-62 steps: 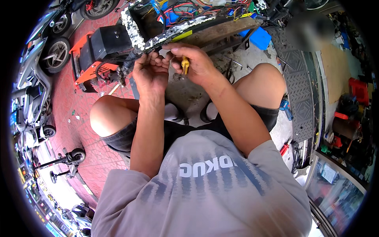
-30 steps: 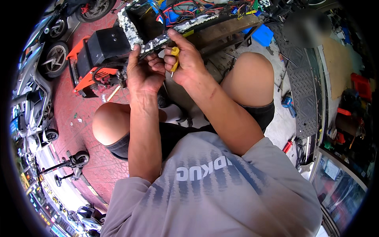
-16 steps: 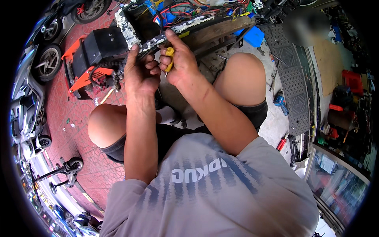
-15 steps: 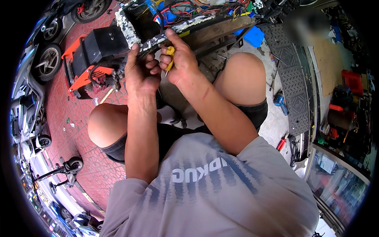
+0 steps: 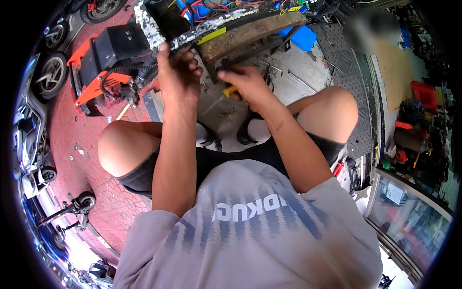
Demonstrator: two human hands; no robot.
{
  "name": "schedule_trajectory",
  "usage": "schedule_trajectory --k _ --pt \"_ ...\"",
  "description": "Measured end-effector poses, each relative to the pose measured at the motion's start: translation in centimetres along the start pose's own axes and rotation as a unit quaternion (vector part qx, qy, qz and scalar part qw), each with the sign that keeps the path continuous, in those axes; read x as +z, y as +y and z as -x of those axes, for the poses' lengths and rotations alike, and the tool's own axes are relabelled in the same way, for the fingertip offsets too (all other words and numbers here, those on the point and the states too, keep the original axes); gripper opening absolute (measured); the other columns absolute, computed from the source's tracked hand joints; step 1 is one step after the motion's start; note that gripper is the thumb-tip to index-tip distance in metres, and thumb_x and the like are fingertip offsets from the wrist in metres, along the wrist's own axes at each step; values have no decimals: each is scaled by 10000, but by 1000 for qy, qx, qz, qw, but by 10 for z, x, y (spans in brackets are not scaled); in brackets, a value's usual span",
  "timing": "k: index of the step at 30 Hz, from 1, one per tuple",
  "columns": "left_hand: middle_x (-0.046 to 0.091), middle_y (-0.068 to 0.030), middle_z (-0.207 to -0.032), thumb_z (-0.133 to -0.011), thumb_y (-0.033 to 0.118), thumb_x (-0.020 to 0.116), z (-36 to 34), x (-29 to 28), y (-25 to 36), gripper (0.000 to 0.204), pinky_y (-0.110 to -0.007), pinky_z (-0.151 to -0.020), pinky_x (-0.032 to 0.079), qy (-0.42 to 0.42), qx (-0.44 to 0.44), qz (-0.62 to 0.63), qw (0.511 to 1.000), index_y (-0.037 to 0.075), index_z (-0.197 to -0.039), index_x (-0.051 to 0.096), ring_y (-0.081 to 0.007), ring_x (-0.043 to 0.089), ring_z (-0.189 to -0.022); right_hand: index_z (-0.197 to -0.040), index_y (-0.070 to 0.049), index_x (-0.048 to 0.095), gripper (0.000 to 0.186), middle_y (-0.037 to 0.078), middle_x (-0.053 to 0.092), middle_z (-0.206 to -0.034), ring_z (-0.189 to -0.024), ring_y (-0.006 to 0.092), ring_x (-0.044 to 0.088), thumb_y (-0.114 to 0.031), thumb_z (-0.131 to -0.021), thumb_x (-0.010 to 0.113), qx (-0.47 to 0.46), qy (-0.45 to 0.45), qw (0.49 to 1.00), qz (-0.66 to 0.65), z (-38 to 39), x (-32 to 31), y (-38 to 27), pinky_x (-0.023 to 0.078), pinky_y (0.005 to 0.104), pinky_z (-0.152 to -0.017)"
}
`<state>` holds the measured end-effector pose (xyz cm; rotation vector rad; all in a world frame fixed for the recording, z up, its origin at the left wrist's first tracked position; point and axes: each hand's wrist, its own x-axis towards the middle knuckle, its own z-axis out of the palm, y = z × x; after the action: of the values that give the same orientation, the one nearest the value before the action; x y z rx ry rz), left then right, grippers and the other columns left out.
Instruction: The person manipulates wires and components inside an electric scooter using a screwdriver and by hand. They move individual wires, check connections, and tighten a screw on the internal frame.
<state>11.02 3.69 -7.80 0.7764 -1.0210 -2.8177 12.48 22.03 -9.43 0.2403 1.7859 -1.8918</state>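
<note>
A yellow-handled screwdriver [image 5: 230, 90] is in my right hand [image 5: 250, 87], its pale shaft pointing down and left, smeared by motion. That hand is closed round the handle, below a wooden beam [image 5: 255, 38] and apart from it. My left hand [image 5: 180, 77] is at the corner of a black frame [image 5: 202, 30] crusted with flaky white residue. Its thumb lies against the frame's edge, with the fingers curled below. Coloured wires [image 5: 226, 13] and blue parts fill the frame's far side. A yellow strip [image 5: 211, 36] lies along its near edge.
An orange-and-black assembly [image 5: 103, 79] with a corrugated hose stands on red paving at the left, with parked motorbikes [image 5: 50, 74] beyond. Metal rods [image 5: 302, 82] lie on the grey floor. To the right are a ribbed ramp [image 5: 358, 96], a red case [image 5: 423, 96] and a glass cabinet [image 5: 409, 207].
My right hand has drawn away from the frame, down and right, carrying the screwdriver. My left hand stays at the frame's corner. My right knee has swung outward.
</note>
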Motion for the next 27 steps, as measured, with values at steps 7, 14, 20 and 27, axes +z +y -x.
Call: schedule_trajectory --k 7,14,20,27 --pt "611 -53 -800 -910 506 725 3 12 -7 475 -332 -638 390 45 28 58 997 46 -967 622 -167 520 -697 -1046 -48 772 359 191 750 -1078 -1063 379 702 -337 -848 697 65 46 899 432 -27 -68 133 548 450 -928" --pt "626 -58 -819 -912 549 696 -8 -6 -5 551 -341 -663 391 0 50 10 999 1 -973 698 -174 494 -708 -1094 -51 766 367 209 732 -1150 -1092 399 696 -327 -879 653 109 5 855 508 -62 -82 170 552 453 -954" --pt "605 -53 -788 -919 580 695 -3 -4 -6 527 -345 -666 407 25 79 -54 995 57 -973 654 -171 535 -723 -1150 -51 753 419 212 720 -1202 -1165 390 672 -365 -898 637 174 57 818 545 -90 -122 204 533 477 -984" --pt "633 -88 -761 -935 551 672 -2 4 -11 533 -344 -639 450 79 72 -23 994 20 -911 649 -198 580 -679 -1205 -35 711 454 201 717 -1197 -1118 384 676 -384 -920 655 -7 -19 879 477 -76 -92 114 523 464 -980"
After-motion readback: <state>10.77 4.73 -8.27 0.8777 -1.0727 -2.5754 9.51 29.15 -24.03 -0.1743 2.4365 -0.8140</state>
